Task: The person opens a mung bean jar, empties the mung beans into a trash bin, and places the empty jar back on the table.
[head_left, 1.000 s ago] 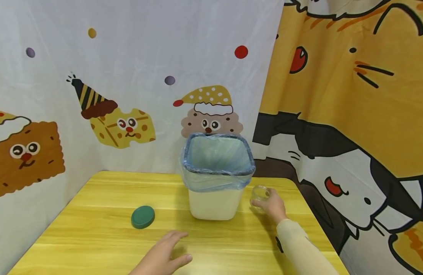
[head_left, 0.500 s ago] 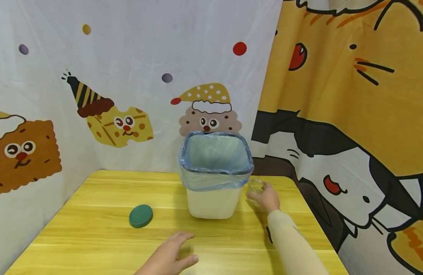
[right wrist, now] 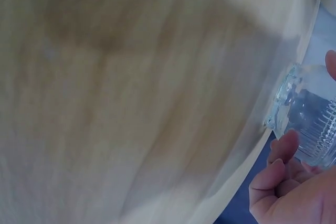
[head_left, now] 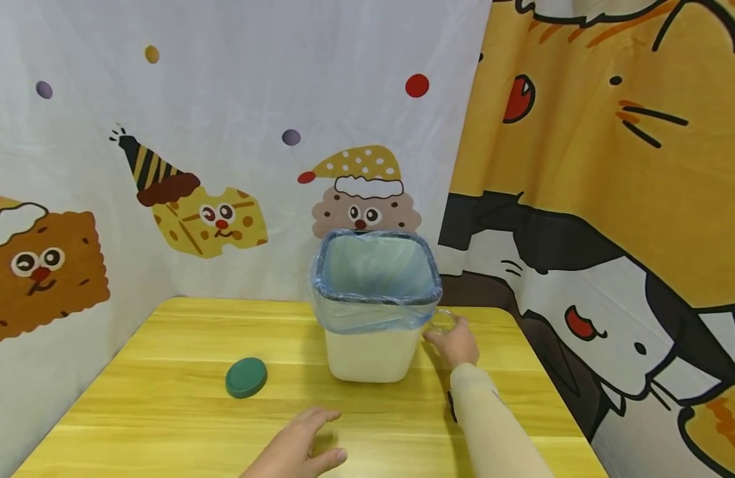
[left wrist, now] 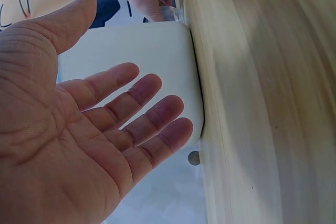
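Note:
My right hand point(head_left: 457, 344) grips a clear glass jar point(head_left: 442, 321) just right of the bin, toward the back of the table. In the right wrist view, the fingers and thumb lie round the ribbed glass jar point(right wrist: 310, 116), whose base is close to the tabletop; whether it touches cannot be told. My left hand point(head_left: 300, 443) is at the front, in front of the bin, holding nothing. Its fingers are extended and its thumb spread, as the left wrist view of the hand point(left wrist: 89, 129) shows. A round green lid point(head_left: 246, 377) lies flat on the table, beyond the left hand and to its left.
A cream bin point(head_left: 372, 355) with a translucent blue liner point(head_left: 376, 317) folded over its rim stands at the back middle. The yellow wood-grain table point(head_left: 164, 405) ends at a patterned white curtain point(head_left: 224, 119) behind and an orange cat-print curtain point(head_left: 582, 146) on the right.
My right hand has moved left and slightly away with the jar, closer to the bin's right side. The left hand has shifted slightly right. The lid and bin stay put.

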A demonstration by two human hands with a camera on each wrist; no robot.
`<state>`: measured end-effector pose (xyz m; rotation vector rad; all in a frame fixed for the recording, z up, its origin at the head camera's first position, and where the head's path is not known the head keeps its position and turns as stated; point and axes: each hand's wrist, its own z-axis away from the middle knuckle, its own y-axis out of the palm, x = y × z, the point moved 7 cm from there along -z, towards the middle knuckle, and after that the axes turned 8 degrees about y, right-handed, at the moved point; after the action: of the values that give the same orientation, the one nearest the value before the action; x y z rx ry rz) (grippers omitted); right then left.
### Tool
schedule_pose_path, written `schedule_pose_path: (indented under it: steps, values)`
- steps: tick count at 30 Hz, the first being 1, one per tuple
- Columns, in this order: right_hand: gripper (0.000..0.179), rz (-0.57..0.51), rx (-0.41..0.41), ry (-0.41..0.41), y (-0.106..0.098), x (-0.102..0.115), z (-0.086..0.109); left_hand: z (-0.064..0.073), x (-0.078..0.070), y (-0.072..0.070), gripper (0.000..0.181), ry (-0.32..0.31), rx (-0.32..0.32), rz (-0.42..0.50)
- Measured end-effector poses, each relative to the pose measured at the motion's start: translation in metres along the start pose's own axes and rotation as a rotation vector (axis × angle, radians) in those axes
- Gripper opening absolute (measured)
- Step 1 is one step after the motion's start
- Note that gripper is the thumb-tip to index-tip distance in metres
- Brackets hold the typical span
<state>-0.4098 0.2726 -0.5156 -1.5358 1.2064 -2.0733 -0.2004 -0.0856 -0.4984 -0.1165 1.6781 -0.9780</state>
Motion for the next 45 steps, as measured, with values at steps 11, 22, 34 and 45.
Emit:
schedule_pose_path:
  steps: [11, 22, 34, 45]
  values:
    - [0.103, 0.037, -0.004, -0.005, 0.0, 0.003, 0.002, 0.0, -0.003, 0.0, 0.067, 0.021, -0.013, -0.042]
    - [0.133, 0.051, 0.084, -0.05, 0.001, 0.005, 0.002, 0.0, -0.002, -0.001, 0.067, 0.005, -0.012, -0.033]
    - [0.135, 0.054, 0.152, -0.108, -0.012, -0.004, 0.003, 0.001, -0.001, -0.001, 0.067, 0.005, -0.026, -0.035]
    - [0.136, 0.036, 0.189, -0.119, -0.017, -0.016, 0.007, 0.002, 0.002, -0.001, 0.067, -0.008, -0.019, -0.02]
